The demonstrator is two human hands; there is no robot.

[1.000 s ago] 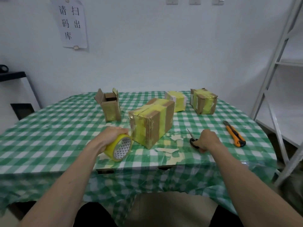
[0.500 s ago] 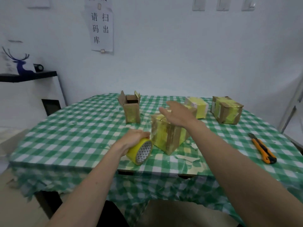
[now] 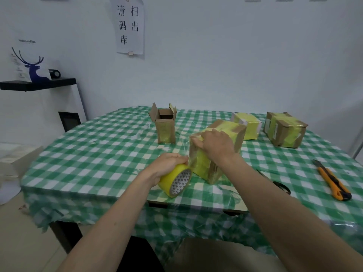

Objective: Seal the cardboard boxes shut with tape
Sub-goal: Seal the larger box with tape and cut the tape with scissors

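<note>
Right hand [image 3: 215,145] presses box [image 3: 220,150]; left hand [image 3: 169,165] grips tape roll [image 3: 175,182].

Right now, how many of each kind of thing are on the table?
Cardboard boxes: 4
Tape roll: 1
Scissors: 1
Utility knife: 1
Total: 7
</note>
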